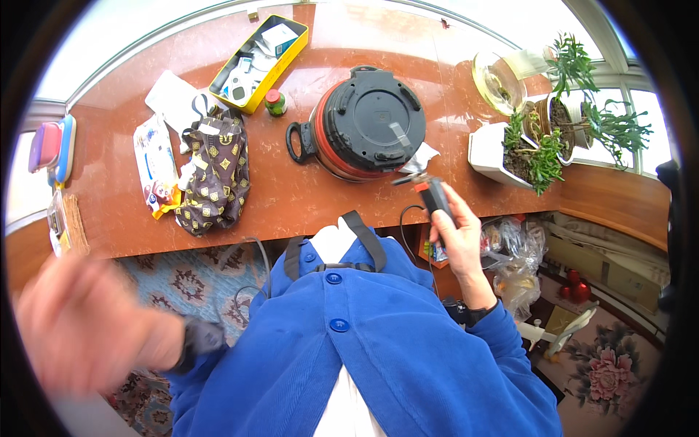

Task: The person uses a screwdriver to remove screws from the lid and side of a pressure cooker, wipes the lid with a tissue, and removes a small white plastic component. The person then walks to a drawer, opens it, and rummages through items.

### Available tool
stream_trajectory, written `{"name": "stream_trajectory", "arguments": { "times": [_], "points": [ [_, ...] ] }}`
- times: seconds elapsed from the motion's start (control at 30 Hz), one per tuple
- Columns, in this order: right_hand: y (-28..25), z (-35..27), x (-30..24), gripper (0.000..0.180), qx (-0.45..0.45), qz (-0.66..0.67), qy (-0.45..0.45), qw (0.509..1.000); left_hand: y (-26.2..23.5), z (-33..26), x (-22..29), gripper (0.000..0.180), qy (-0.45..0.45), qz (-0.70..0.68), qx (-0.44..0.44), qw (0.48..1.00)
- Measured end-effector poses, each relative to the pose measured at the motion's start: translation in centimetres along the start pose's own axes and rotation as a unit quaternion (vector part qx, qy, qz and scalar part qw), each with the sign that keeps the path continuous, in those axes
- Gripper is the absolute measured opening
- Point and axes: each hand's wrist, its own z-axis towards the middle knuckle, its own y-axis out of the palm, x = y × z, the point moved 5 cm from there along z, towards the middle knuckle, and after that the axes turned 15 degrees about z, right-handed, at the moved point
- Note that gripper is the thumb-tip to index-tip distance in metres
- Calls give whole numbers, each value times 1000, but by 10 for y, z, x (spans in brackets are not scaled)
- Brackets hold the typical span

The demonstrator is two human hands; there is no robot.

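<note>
In my right hand [457,231] is a black-handled tool with a red part and a short metal head [435,198], held above the table's front edge. Its exact kind does not show. Just beyond it lies a round appliance [375,120] with its flat black base facing up, a red-orange body and a black side handle. A small white scrap [420,158] lies beside the appliance, near the tool's tip. Well away from these, my left hand [87,324] is raised at the lower left, smeared by motion, so its fingers cannot be read.
The reddish-brown table [291,207] carries a yellow-edged box [275,79], a green jar with a red lid [275,103], a patterned brown bag [218,171] and a wipes pack [155,164]. Potted plants [513,156] and a glass bowl [499,81] stand right. Plastic bags [520,255] sit below.
</note>
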Motion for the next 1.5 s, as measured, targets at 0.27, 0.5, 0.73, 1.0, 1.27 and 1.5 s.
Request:
{"name": "stream_trajectory", "arguments": {
  "times": [0.27, 0.5, 0.73, 1.0, 1.27, 1.5],
  "points": [
    [-127, 72, 96, 65, 188, -233, 19, 954, -56, -121, -196, 56, -398, 138, 3, 907],
    [-135, 128, 118, 76, 206, -433, -89, 873, -40, -151, -216, 49, -437, 207, 19, 875],
    [-81, 161, 116, 44, -34, -485, -199, 851, -17, -180, -218, 40, -460, 293, -37, 838],
    [-66, 132, 66, 5, 6, -38, -110, 993, 50, -164, -244, 16, -328, 441, -184, 815],
    [20, 117, 9, 32, -111, 100, -191, 970, 89, -117, -310, 23, -41, 646, -337, 684],
    [-1, 153, 36, 111, -61, -243, -216, 944, 85, -68, -374, 11, 61, 772, -318, 547]
  ]
}}
